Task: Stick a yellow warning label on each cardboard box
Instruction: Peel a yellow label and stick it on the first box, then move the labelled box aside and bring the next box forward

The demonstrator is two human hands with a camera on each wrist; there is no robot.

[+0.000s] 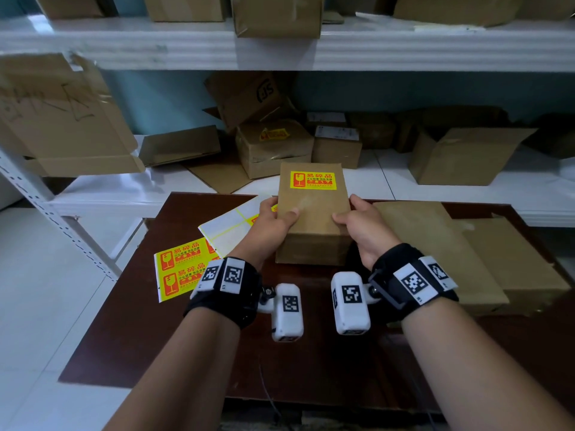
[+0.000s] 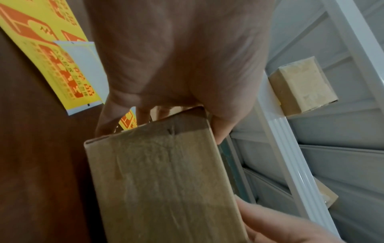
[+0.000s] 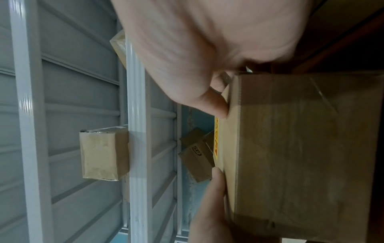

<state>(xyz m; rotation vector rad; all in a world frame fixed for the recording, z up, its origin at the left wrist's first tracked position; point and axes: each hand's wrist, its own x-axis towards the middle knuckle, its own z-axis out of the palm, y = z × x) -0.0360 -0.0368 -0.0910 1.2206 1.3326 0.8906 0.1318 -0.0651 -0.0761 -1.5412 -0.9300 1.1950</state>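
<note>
I hold a small brown cardboard box [image 1: 314,209] above the dark wooden table [image 1: 186,337]. A yellow warning label [image 1: 313,180] is stuck on the far end of its top face. My left hand [image 1: 273,222] grips the box's left side, thumb on top, fingers underneath. My right hand [image 1: 361,225] grips the right side the same way. The left wrist view shows the box's near end [image 2: 162,180]; the right wrist view shows the box [image 3: 301,156] with a sliver of the label [image 3: 217,136]. A sheet of yellow labels [image 1: 180,269] lies on the table to the left.
A partly peeled white backing sheet [image 1: 230,225] lies over the label sheet. Flat cardboard boxes [image 1: 441,244] lie on the table's right side. White shelves [image 1: 404,178] behind carry several boxes, one labelled [image 1: 273,144]. An upper shelf [image 1: 404,48] overhangs.
</note>
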